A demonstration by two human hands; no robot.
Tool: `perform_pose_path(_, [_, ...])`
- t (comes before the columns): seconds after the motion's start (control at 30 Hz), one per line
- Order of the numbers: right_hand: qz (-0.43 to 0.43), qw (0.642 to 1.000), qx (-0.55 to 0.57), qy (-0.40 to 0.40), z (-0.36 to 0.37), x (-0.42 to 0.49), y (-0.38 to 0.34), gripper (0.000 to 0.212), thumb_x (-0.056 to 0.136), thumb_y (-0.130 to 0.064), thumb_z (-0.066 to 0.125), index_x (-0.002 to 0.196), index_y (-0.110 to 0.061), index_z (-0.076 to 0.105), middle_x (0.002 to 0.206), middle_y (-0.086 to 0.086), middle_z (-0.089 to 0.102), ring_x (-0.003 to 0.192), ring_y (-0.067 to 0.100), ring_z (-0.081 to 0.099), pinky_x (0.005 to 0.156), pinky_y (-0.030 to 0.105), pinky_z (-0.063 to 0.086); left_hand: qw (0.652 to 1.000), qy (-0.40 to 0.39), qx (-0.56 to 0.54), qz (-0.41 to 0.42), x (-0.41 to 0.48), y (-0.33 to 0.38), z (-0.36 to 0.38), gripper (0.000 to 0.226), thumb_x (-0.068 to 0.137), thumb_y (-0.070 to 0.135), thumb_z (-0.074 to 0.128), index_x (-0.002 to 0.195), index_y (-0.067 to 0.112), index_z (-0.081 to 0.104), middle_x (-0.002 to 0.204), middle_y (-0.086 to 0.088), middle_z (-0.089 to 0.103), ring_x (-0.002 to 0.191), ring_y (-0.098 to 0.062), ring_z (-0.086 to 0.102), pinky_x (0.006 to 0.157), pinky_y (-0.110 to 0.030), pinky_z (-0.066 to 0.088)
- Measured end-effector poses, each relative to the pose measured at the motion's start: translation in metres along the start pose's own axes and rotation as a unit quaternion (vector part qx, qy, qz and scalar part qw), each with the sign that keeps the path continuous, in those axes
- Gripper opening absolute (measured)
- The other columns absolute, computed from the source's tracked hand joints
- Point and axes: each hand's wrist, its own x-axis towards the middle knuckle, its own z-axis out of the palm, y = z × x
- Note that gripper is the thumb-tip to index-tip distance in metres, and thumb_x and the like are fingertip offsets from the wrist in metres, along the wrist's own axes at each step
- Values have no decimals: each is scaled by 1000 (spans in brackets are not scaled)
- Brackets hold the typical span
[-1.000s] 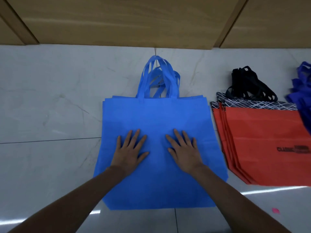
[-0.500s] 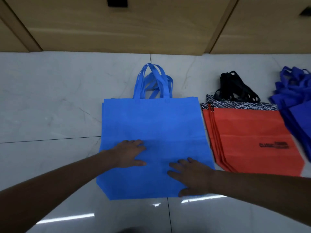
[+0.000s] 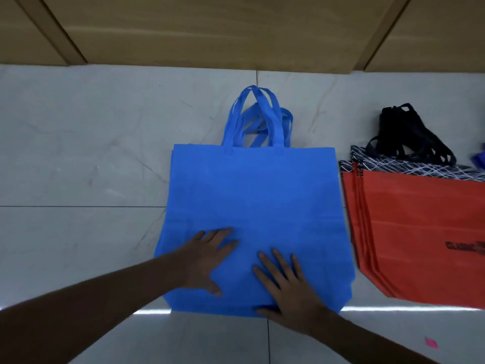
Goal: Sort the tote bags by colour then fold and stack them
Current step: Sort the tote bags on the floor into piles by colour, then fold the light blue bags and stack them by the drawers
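Note:
A stack of light blue tote bags (image 3: 257,195) lies flat on the pale tiled floor, handles (image 3: 258,119) pointing away from me. My left hand (image 3: 203,258) rests flat on the lower left part of the top bag, fingers straight. My right hand (image 3: 286,285) presses flat on its lower middle, thumb at the bottom edge. To the right lies a stack of orange-red tote bags (image 3: 420,227) with a black-and-white patterned top band and black handles (image 3: 409,135).
A wooden wall or cabinet front (image 3: 236,30) runs along the far side of the floor. A sliver of dark blue fabric (image 3: 479,160) shows at the right edge. A small pink scrap (image 3: 431,342) lies on the floor (image 3: 78,153) at lower right.
Both hands slid down from the middle of the blue bag toward its lower edge. The left hand stayed in the lower left; the right hand came back from the right side to the lower middle.

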Motion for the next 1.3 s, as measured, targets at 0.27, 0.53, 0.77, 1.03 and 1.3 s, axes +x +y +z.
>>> perform_pose_path(0.27, [-8, 999, 28, -21, -1, 1, 3, 86, 80, -77, 37, 144, -20, 35, 154, 8, 27, 141, 34, 19, 103, 60, 21, 994, -69, -49, -72, 14, 39, 10, 130, 65, 67, 68, 146, 13, -18, 133, -12, -47, 136, -39, -30, 111, -59, 7])
perform_pose_path(0.53, [-44, 999, -20, -8, 0, 0, 8, 109, 65, -86, 28, 147, -14, 29, 154, 13, 24, 140, 38, 19, 103, 61, 18, 992, -28, -83, -85, 19, 41, 31, 129, 67, 65, 67, 144, 16, -24, 134, -7, -52, 128, -33, -40, 110, -60, 5])
perform_pose_path(0.77, [-54, 996, -60, 31, -16, -3, 3, 83, 75, -73, 29, 137, -19, 41, 144, 9, 44, 127, 36, 48, 91, 53, 46, 992, -48, -110, -34, 16, 27, 23, 120, 72, 55, 69, 147, 16, -15, 145, -13, -41, 135, -35, -33, 109, -61, 6])
perform_pose_path(1.03, [3, 988, 12, 152, -51, -5, 1, 20, 82, -32, 42, 78, -18, 56, 63, -3, 59, 54, 15, 59, 39, 23, 37, 973, 39, -226, 18, -1, 7, 17, 107, 52, 94, 36, 140, 34, 36, 151, 4, 28, 138, -12, 25, 113, -32, 23])
perform_pose_path(1.3, [171, 917, 349, -86, -71, -4, -6, 31, 86, -42, 64, 110, -23, 59, 105, -10, 60, 99, 10, 55, 85, 27, 44, 933, 95, -341, -57, -27, -7, 33, 48, 89, 43, 32, 122, 19, 58, 124, 4, 59, 114, -14, 53, 93, -21, 38])
